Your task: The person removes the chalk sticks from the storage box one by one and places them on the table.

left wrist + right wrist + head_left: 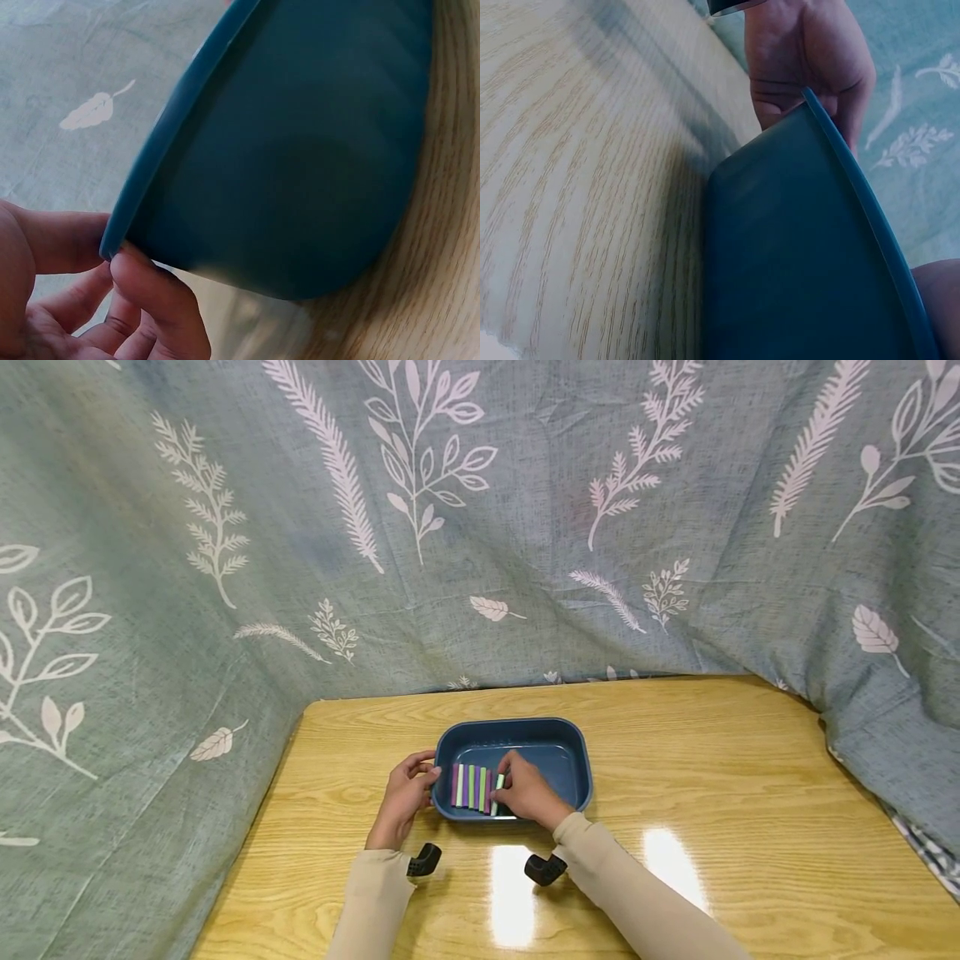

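Note:
A dark blue rectangular tray [512, 727] sits on the wooden table, with a row of slim chalk-like sticks [471, 787] in purple, white and green lying side by side in its left part. My left hand [408, 789] pinches the tray's left rim between thumb and finger, as the left wrist view shows up close. Inside the tray, my right hand [528, 789] holds a pale green stick [498, 783] between thumb and fingers, just right of the row. In the right wrist view, the tray wall hides the sticks and most of my right hand [941, 300].
The wooden table [712, 760] extends around the tray. A grey-green curtain with white leaf prints [510, 543] hangs behind the table and along its sides. Black wrist mounts [545, 869] stick out from both sleeves near the tray's front edge.

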The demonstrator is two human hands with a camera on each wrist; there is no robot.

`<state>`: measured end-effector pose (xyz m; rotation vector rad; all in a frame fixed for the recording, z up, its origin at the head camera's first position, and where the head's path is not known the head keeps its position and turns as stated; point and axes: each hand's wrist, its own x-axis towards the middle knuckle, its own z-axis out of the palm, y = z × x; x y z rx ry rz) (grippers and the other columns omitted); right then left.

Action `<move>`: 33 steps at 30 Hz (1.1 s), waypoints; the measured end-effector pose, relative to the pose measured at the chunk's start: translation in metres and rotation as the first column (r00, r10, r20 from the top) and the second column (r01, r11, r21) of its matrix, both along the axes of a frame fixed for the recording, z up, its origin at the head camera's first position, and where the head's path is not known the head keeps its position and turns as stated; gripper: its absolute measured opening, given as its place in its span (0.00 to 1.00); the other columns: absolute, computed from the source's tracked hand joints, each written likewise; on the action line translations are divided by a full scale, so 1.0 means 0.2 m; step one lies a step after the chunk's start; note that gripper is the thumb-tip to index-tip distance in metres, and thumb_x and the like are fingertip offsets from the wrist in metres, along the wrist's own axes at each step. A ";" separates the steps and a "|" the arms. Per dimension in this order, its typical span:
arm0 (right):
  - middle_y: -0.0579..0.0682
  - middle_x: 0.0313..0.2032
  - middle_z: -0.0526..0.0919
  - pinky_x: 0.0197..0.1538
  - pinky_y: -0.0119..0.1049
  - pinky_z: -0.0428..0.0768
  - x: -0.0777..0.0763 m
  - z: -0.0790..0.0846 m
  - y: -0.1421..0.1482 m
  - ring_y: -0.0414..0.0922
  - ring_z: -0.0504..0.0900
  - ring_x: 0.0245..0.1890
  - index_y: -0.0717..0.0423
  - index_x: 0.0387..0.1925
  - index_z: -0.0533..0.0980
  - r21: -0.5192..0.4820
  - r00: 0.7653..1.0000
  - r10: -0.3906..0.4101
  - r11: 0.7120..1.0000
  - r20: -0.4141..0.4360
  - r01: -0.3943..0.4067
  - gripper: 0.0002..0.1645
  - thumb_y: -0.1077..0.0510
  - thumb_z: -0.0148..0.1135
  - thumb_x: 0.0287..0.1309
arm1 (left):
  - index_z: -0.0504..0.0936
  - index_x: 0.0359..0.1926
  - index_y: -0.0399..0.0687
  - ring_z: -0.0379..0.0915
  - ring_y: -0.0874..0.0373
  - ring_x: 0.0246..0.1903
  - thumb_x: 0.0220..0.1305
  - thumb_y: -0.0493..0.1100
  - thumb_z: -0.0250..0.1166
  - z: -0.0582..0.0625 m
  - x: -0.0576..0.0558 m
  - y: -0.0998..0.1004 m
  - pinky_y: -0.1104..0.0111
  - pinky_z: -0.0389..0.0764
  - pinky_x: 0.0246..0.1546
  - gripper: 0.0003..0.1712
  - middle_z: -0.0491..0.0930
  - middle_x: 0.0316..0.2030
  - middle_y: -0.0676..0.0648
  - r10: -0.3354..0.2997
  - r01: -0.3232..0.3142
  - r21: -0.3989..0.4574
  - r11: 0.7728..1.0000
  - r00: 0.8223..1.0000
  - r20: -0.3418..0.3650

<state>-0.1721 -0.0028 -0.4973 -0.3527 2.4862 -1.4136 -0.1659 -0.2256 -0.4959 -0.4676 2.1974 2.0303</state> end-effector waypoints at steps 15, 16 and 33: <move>0.53 0.33 0.81 0.37 0.43 0.79 0.01 -0.01 0.02 0.46 0.79 0.30 0.63 0.48 0.75 -0.095 0.994 -0.082 0.993 -0.067 0.075 0.15 0.71 0.70 0.63 | 0.76 0.67 0.34 0.74 0.57 0.28 0.76 0.31 0.60 0.01 0.01 -0.01 0.70 0.77 0.24 0.21 0.75 0.41 0.46 0.003 -0.003 -0.020 1.000 1.000 -0.001; 0.54 0.33 0.81 0.37 0.44 0.80 0.01 0.00 0.02 0.47 0.80 0.31 0.64 0.49 0.76 -0.112 0.993 -0.093 0.990 -0.075 0.084 0.15 0.71 0.70 0.63 | 0.76 0.67 0.34 0.75 0.57 0.28 0.76 0.31 0.60 0.01 0.01 -0.01 0.70 0.77 0.24 0.21 0.75 0.41 0.46 0.001 -0.001 -0.022 1.000 1.000 0.001; 0.59 0.40 0.81 0.43 0.51 0.88 0.03 0.11 0.18 0.52 0.85 0.35 0.68 0.57 0.76 -0.305 0.988 -0.150 0.940 0.040 0.155 0.17 0.73 0.64 0.68 | 0.77 0.66 0.34 0.75 0.57 0.30 0.75 0.30 0.60 0.01 0.01 0.01 0.71 0.76 0.23 0.20 0.76 0.39 0.47 0.028 -0.028 -0.016 0.999 1.000 0.001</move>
